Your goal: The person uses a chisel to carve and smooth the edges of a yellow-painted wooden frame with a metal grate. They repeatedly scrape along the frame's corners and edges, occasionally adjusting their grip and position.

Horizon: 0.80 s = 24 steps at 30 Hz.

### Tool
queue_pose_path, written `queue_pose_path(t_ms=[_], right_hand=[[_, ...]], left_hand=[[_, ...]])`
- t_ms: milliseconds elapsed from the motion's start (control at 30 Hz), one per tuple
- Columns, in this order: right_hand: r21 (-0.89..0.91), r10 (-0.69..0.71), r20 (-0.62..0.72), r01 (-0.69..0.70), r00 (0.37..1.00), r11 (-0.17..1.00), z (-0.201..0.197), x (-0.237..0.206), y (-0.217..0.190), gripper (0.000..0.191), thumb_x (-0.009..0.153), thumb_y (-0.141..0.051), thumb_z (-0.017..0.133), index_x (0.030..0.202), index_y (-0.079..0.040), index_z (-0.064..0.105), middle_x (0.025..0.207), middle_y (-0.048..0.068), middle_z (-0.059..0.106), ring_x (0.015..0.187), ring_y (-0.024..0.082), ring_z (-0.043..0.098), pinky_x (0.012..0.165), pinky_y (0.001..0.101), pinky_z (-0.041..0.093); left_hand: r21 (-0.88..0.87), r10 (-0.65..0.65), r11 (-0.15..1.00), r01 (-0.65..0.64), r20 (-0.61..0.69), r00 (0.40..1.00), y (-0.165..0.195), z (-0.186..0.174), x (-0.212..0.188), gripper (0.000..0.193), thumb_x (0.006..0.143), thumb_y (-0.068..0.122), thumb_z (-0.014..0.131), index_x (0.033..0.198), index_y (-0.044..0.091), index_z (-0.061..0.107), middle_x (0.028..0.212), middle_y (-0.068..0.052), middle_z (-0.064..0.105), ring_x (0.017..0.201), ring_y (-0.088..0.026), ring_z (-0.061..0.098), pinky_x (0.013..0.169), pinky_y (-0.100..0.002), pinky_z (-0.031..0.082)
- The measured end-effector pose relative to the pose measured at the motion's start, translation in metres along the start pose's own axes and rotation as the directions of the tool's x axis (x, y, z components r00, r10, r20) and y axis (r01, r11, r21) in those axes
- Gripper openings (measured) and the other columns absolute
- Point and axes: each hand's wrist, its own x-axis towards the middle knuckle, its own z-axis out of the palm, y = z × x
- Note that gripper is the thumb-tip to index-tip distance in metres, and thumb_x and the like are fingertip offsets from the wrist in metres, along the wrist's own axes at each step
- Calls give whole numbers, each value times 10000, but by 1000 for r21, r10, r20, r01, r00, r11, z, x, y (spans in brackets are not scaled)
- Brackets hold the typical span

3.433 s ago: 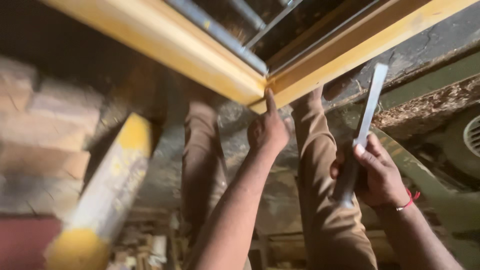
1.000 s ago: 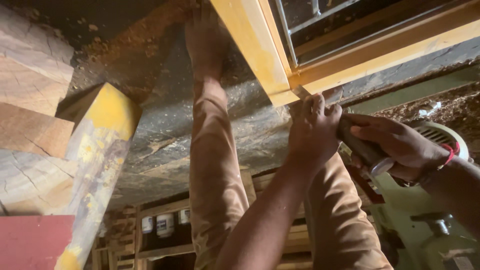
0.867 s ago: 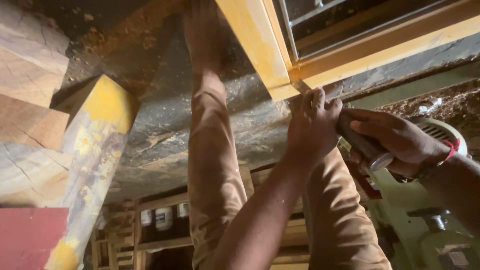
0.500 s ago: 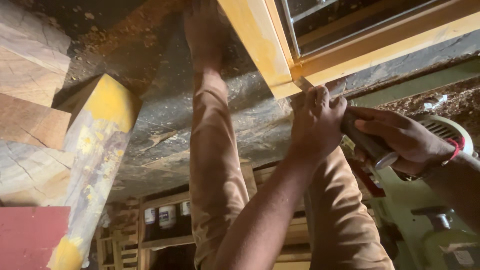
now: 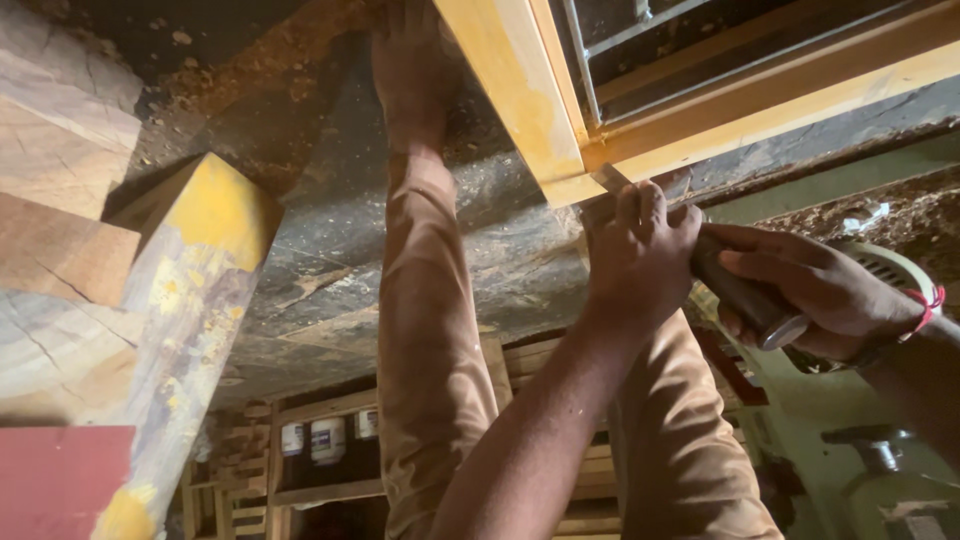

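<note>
My left hand point(image 5: 640, 255) pinches the flat metal chisel blade point(image 5: 612, 180) against the corner of the yellow-painted wooden frame point(image 5: 520, 110) — my right hand point(image 5: 810, 290) wraps its smooth, rounded dark handle point(image 5: 740, 295), just beside.

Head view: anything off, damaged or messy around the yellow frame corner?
Sawdust and wood chips litter the dark floor beside the yellow frame. No visible damage at the corner, where the left hand steadies a chisel gripped by the right hand.
</note>
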Motion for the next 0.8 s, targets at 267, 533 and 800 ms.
queue_pose_path(t_ms=[267, 533, 800], right_hand=[[-82, 101, -254, -125, 962, 989, 30, 6, -4, 466, 947, -183, 507, 1345, 57, 470, 740, 152, 656, 527, 200, 673, 447, 317, 583], [-121, 66, -392, -123, 917, 985, 56, 12, 8, 409, 972, -156, 483, 1359, -45, 556, 736, 124, 641, 499, 167, 616, 422, 321, 538], [-198, -256, -195, 218, 947, 956, 77, 36, 39, 226, 1014, -132, 496, 1179, -23, 606, 637, 60, 530, 447, 91, 542, 390, 255, 503]], left_hand=[[-97, -49, 994, 48, -13, 999, -11, 8, -5, 430, 831, 97, 679, 1257, 144, 709, 1459, -261, 532, 1304, -439, 550, 1031, -503, 526], [-212, -63, 975, 69, 32, 997, -25, 6, -11, 344, 960, 74, 598, 1281, 152, 692, 1573, -259, 465, 1360, -378, 548, 970, -411, 571], [36, 58, 997, -64, 158, 986, -50, -9, -7, 588, 789, 78, 720, 1360, 170, 612, 1563, -145, 429, 1438, -330, 434, 1024, -415, 534]])
